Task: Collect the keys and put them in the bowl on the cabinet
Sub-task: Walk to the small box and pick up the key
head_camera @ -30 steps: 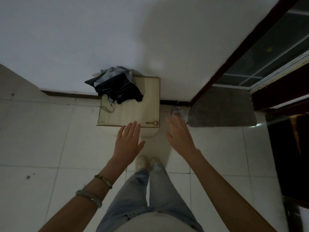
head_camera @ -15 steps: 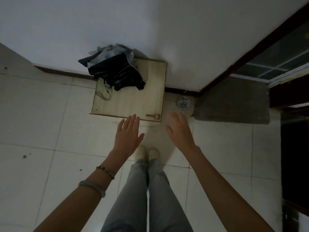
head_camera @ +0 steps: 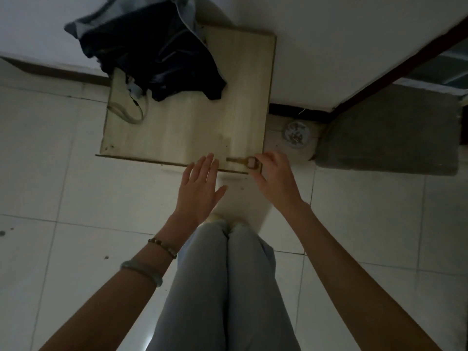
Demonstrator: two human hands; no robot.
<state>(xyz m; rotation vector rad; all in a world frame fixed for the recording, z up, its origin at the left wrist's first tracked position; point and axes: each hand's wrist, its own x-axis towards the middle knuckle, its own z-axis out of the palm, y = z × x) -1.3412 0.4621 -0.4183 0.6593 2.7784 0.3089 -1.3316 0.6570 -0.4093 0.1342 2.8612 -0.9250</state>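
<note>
A brass key (head_camera: 239, 160) lies flat at the front right corner of a small pale wooden cabinet (head_camera: 182, 127), its blade pointing left. My right hand (head_camera: 274, 178) reaches in from the right, thumb and forefinger pinched on the key's square head. My left hand (head_camera: 200, 188) hovers flat with fingers apart at the cabinet's front edge, just left of the key, and holds nothing. No bowl shows on the cabinet top.
A dark crumpled bag (head_camera: 154, 49) with a pale strap covers the cabinet's back left. A round whitish object (head_camera: 296, 135) sits on the floor tiles right of the cabinet, beside a grey mat (head_camera: 390, 133). A white wall stands behind. My legs are below.
I have leaned closer to the cabinet. My right hand moved forward from above the floor onto the key's head. My left hand advanced to the cabinet's front edge.
</note>
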